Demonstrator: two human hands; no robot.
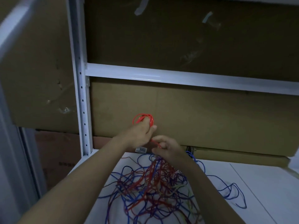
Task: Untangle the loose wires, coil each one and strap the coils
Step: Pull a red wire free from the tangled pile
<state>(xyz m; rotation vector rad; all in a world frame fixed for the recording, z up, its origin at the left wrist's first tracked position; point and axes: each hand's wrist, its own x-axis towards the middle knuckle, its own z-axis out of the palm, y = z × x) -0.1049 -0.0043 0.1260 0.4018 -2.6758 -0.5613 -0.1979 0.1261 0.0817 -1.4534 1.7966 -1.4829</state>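
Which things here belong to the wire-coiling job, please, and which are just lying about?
Job: red coil in left hand; red wire pinched by right hand; tangled wires.
Lying about: cardboard boxes; numbered label; shelf frame.

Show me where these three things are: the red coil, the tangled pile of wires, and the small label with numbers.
red coil (143, 119), head view, on the loops above the left hand.
tangled pile of wires (155, 188), head view, on the dense middle of the pile.
numbered label (141, 149), head view, on its printed face.
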